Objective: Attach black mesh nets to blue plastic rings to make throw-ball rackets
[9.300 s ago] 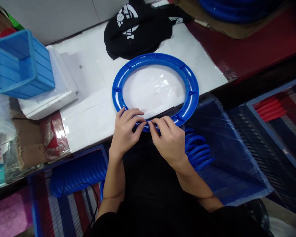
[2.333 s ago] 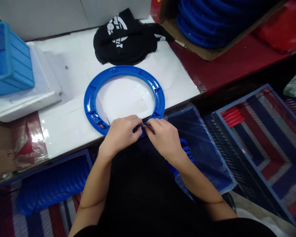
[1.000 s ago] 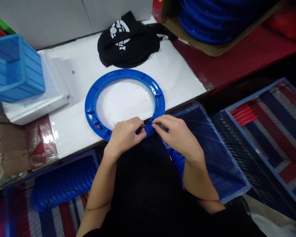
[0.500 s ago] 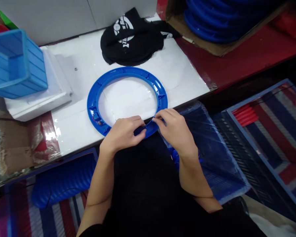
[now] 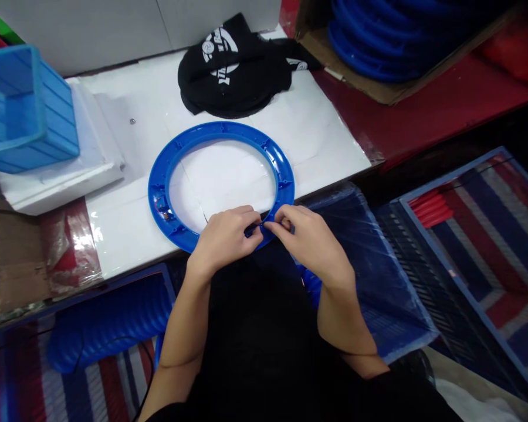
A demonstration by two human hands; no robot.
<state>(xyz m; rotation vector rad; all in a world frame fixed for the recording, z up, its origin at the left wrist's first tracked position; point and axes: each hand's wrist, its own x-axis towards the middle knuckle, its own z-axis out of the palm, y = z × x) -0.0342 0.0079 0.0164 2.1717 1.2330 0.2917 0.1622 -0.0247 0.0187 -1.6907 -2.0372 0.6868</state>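
Note:
A blue plastic ring [image 5: 155, 186], its hollow ribbed side up, lies on the white table top and overhangs the front edge. At the ring's near part my left hand [image 5: 226, 237] is closed, thumb and forefinger curled together over the rim. Close against it, my right hand [image 5: 312, 243] is pinched, its fingertips almost meeting those of the left. Something small and dark shows between the fingertips, too small to name. A small part with wires [image 5: 163, 206] sits in the ring's left side. The hands hide part of the near rim.
Black printed fabric [image 5: 235, 76] lies behind the ring. Left, a light blue bin [image 5: 57, 117] stands on a white foam block [image 5: 70, 184]. Blue rings [image 5: 378, 41] fill a carton at the back right. Crates [image 5: 405, 234] stand below right; more blue rings [image 5: 110, 322] lie below left.
My right hand has moved left and slightly nearer, its fingertips now meeting the left hand's. The ring appears a little further left, along with a slight shift of the whole view.

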